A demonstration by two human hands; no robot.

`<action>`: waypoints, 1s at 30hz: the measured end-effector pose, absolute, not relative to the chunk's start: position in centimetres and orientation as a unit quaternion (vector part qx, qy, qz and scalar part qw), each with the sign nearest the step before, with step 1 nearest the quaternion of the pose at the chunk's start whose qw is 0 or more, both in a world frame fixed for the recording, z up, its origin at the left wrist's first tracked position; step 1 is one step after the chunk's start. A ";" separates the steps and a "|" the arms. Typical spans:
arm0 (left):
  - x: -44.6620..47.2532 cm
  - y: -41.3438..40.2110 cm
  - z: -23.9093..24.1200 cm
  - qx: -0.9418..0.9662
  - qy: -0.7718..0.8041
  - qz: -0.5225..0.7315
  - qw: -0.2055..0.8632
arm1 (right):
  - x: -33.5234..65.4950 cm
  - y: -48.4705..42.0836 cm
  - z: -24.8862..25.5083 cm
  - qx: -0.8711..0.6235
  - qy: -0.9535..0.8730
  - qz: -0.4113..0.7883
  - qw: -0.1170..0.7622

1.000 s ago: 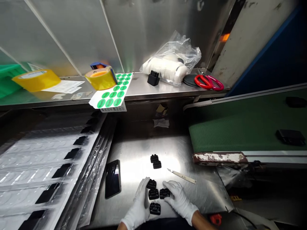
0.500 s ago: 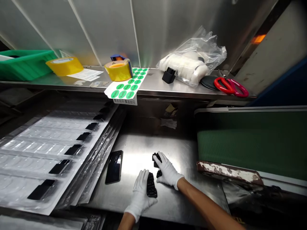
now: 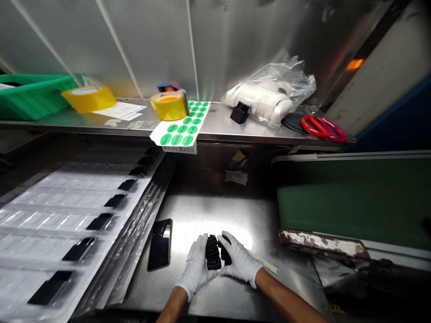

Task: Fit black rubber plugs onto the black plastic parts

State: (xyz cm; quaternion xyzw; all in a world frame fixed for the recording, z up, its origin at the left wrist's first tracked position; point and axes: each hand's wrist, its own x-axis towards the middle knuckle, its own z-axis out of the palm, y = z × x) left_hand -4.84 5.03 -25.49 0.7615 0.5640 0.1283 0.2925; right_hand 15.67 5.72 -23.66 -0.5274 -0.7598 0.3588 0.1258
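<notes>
The round green stickers (image 3: 182, 129) on the far shelf carry dark print, too small to read.

Objects: small black plastic parts (image 3: 213, 252); moulded blocks with ribbed or studded tops; matte black.
Number: several; the exact count cannot be told, since gloves cover some of them.
Arrangement: gathered tightly into a short row running away from the viewer; pieces touching one another; a second short cluster sits just to the right of the first, partly hidden.
Location: on the shiny steel worktop (image 3: 202, 211), near its front edge, roughly centre of the view.
Contact: pressed between the left hand (image 3: 197, 268) and the right hand (image 3: 239, 260); both hands in white gloves, cupped against the sides of the group.
</notes>
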 end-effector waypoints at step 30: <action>-3.3 13.4 -23.5 0.889 0.315 0.050 0.328 | 13.3 1.9 -26.4 -0.718 -0.585 0.301 0.227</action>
